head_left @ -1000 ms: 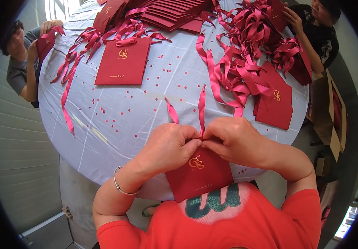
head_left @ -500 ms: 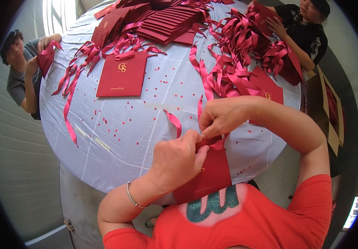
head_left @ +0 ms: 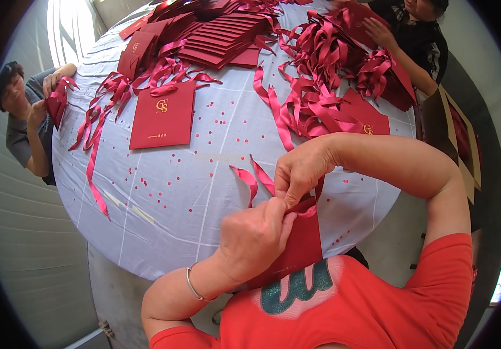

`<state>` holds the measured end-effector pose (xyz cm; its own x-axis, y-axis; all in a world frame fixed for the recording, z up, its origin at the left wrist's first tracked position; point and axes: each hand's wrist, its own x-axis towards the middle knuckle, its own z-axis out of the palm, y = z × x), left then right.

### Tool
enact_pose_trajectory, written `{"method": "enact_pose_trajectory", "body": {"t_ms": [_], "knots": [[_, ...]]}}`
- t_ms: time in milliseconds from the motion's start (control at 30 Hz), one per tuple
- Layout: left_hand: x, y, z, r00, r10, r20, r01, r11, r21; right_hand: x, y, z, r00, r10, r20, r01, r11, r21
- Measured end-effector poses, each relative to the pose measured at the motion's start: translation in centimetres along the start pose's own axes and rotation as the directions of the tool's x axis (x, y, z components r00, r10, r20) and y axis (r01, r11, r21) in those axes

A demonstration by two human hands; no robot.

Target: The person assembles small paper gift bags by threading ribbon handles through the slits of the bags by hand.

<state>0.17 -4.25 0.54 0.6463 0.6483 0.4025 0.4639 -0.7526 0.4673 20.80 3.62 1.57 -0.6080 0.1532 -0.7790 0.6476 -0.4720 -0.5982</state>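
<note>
A red paper gift bag [head_left: 298, 251] stands against my front at the table's near edge, its top toward my hands. My left hand [head_left: 255, 231] is closed in a pinch at the bag's top edge, beside a pink ribbon [head_left: 304, 208] that loops across the opening. My right hand [head_left: 304, 173] pinches the ribbon from above, with its fingertips meeting the left ones. Two loose ribbon ends [head_left: 245, 180] stick out past my fingers over the cloth. The exact spot between the fingertips is hidden.
A finished-looking red bag [head_left: 163, 116] lies ahead on the white tablecloth [head_left: 175, 232], among small red dots. Stacked bags [head_left: 224, 38] and tangled ribbons [head_left: 314, 104] fill the far side. One person [head_left: 26, 122] sits left, another [head_left: 413, 35] right. An open cardboard box [head_left: 451, 136] stands right.
My fingertips have shifted slightly at the bag's top, staying together. A second ribbon end now lies beside the first, past my hands. The whole view has tilted a little.
</note>
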Motion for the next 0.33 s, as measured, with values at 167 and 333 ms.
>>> {"method": "enact_pose_trajectory", "body": {"t_ms": [167,333], "knots": [[-0.3,-0.8,0.8,0.997,-0.076,0.026,0.078,0.994,-0.075,0.6,0.2,1.1,0.994,-0.042,-0.099,0.034,0.996,-0.080],[-0.1,-1.9,1.0,0.971,-0.199,0.132,0.224,0.949,-0.223,0.5,1.2,3.0,0.823,-0.315,-0.472,0.185,0.935,-0.302]]}}
